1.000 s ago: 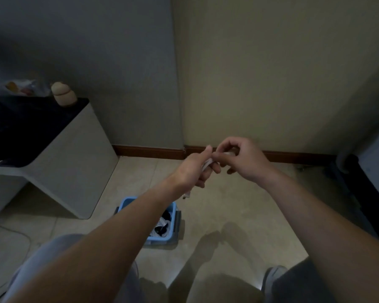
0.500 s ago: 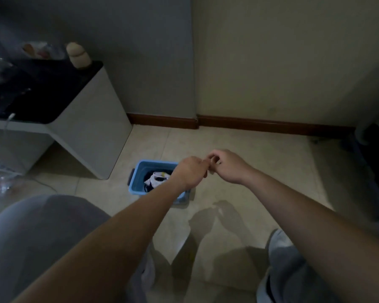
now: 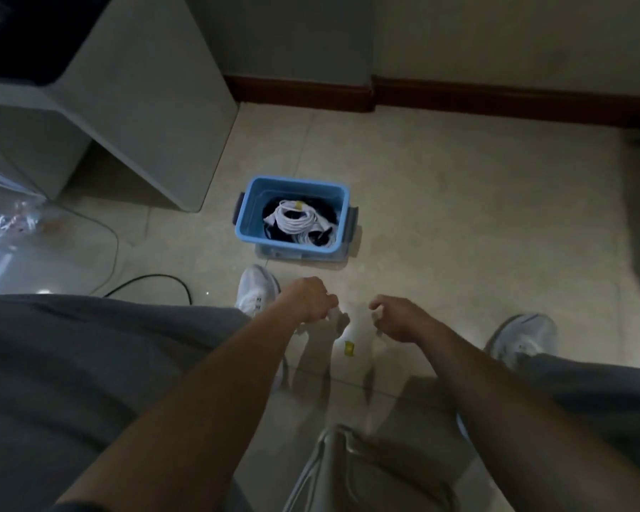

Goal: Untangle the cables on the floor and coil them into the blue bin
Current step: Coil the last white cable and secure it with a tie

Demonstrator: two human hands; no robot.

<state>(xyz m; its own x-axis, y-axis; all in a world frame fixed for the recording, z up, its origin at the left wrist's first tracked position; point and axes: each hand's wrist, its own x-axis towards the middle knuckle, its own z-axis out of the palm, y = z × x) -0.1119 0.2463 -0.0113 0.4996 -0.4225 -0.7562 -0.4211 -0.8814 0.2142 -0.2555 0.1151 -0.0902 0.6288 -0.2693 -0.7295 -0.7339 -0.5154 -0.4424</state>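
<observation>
fingers [image 3: 329, 301] of the left hand [image 3: 307, 301] and right hand [image 3: 399, 321] pinch a white cable [image 3: 344, 336], slack between them, probably straightening it before coiling into the bin [image 3: 292, 181].

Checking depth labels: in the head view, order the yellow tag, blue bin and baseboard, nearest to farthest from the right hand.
1. yellow tag, just left of the right hand.
2. blue bin, ahead and to the left.
3. baseboard, farthest ahead.
</observation>
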